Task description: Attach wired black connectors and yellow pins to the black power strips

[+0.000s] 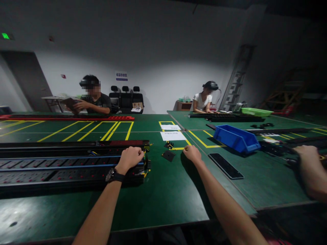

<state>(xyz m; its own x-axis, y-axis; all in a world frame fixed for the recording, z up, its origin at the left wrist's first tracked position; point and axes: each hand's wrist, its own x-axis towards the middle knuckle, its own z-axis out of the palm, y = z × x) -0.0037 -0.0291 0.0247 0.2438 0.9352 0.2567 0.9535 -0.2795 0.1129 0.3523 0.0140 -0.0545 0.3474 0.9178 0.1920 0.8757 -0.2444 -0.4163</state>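
Note:
My left hand (131,158), with a dark watch at the wrist, is closed over the right-hand end of a long black power strip (51,176); its fingertips are partly hidden. Several of these strips lie side by side, with rows of sockets, reddish dots and yellow bits at their ends. My right hand (192,153) is curled low over the green table, its fingers turned under, and I cannot see whether anything is inside. Between my hands lie a flat black square piece (168,156) and a small black part (169,145) with something yellow on it.
Right of my right hand are a phone (226,165) and a blue bin (236,139). Paper sheets (173,135) lie ahead on the green table (163,200). Another person's hand (310,163) works among black parts at far right. Two people sit across the table.

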